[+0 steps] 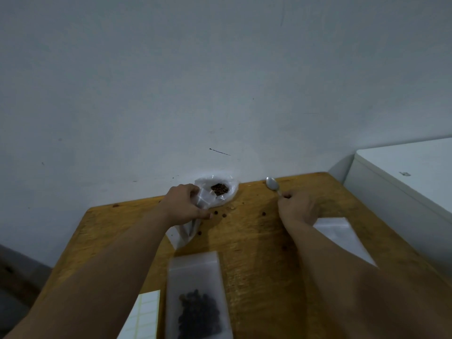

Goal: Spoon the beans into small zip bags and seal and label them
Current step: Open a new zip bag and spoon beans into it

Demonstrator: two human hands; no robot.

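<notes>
At twelve o'clock on the desk (252,241): spoon and small bag set for a scoop.
I have my left hand (187,204) curled round an empty small zip bag (186,232), touching the bean bag (220,189) at the far edge. My right hand (297,207) pinches the spoon (272,184) handle at one o'clock. I'd spread the small bag's mouth close beside the beans and carry a level spoonful low, since loose beans (263,213) dot the wood. My fingers hide whether that mouth is open. The filled bag (198,297) at six o'clock and label sheet (144,314) at seven are cut off.
</notes>
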